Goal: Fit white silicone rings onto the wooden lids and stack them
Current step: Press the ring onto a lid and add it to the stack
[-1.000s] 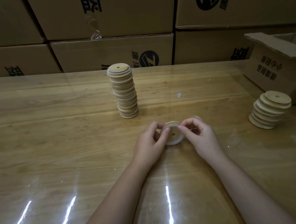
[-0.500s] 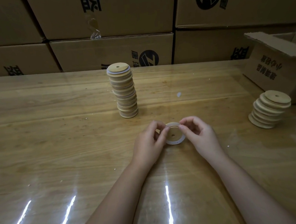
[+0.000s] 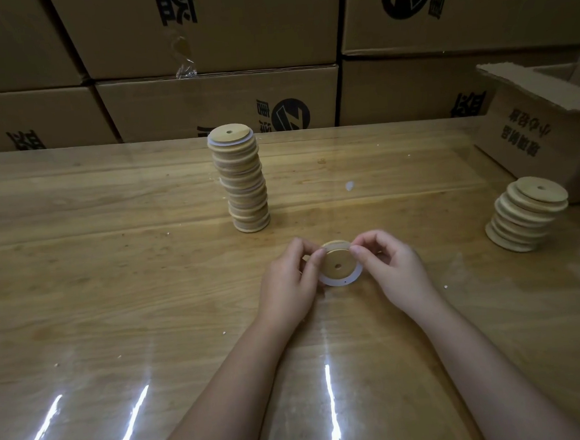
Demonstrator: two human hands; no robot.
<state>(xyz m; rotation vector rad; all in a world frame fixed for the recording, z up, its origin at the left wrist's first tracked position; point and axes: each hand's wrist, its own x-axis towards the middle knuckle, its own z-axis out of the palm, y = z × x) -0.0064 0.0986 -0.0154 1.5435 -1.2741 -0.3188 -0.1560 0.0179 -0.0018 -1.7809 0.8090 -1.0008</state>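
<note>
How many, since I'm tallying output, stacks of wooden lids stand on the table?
2. A tall stack stands centre, toward the back; a shorter, slanted stack stands at the right, beside the open cardboard box. The box may hide more.

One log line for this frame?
ring around lid | left hand pinches lid | right hand pinches lid | tall stack behind | short stack right

Left forearm (image 3: 224,382) and right forearm (image 3: 480,361) come in from the bottom edge and converge toward centre. Left hand (image 3: 288,283) has curled fingers, thumb and forefinger pinching the left rim of the lid (image 3: 334,263). Right hand (image 3: 395,271) mirrors it, pinching the upper right rim, palms roughly facing each other.
</note>
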